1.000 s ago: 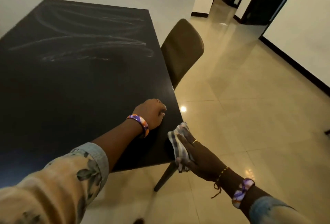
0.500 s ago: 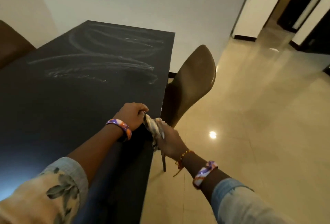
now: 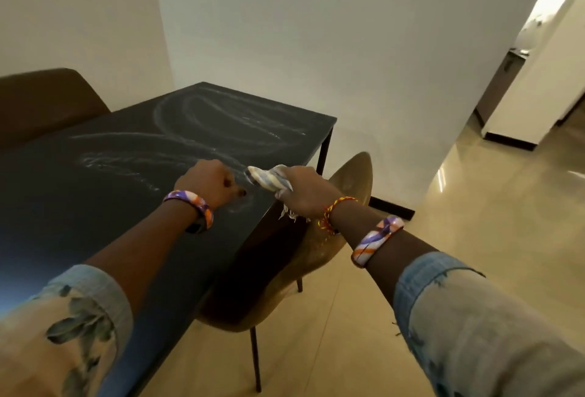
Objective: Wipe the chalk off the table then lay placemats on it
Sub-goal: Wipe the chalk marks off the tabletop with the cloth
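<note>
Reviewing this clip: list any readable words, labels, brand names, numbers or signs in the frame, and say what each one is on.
None: no readable text in this frame.
Chalk marks on the black table: smeared loops and streaks, no letters or numbers.
Striped cloth in the right hand: pattern only.
Wristbands on both wrists: coloured swirls, no wording.
Left hand: a closed fist on the table.

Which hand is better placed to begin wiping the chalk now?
The right hand: it already grips the cloth at the table edge beside the chalk marks. The left hand is a closed, cloth-free fist.
</note>
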